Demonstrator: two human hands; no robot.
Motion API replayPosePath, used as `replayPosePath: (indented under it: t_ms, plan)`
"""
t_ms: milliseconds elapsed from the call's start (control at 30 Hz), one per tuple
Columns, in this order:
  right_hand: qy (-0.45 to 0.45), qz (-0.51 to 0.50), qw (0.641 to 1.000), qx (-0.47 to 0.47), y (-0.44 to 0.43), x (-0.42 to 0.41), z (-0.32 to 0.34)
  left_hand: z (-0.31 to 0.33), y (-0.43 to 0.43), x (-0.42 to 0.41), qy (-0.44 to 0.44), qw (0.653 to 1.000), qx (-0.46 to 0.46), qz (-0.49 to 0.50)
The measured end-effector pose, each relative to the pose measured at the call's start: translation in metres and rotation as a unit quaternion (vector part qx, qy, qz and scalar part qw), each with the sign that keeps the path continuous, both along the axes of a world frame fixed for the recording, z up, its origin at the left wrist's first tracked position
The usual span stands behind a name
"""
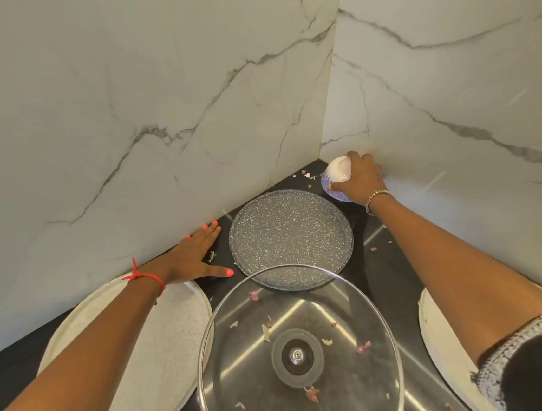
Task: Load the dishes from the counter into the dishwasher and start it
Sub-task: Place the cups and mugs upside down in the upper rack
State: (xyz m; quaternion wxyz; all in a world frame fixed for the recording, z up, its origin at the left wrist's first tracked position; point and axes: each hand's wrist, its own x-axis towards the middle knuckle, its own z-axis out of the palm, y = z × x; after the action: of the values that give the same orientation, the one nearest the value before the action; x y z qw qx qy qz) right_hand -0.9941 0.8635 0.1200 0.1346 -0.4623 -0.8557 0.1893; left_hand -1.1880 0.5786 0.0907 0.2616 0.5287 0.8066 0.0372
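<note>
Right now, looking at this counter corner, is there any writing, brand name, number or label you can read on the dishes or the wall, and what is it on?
None: no readable text in this view.
Small white and blue patterned bowl in the right hand: pattern only, no words.
Round grey speckled plate: flecks, no lettering.
Clear glass pot lid: knob and screw, no brand visible.
White marble wall: veins only.

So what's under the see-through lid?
Through the glass lid you see the dark counter and food scraps. Its far rim overlaps the grey speckled plate, and its knob hides a small patch beneath.
</note>
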Motion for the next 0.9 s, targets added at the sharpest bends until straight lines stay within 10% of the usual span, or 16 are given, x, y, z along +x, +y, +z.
replayPosePath:
  t_ms: [300, 900]
  plan:
    - [-0.014, -0.002, 1.0, -0.017, -0.075, 0.07, 0.071, 0.059, -0.032, 0.047, 0.053, 0.98, 0.184, 0.06]
    - [-0.061, -0.005, 0.998, -0.005, -0.291, 0.204, 0.122, 0.09, -0.168, 0.191, 0.101, 0.973, 0.206, -0.025]
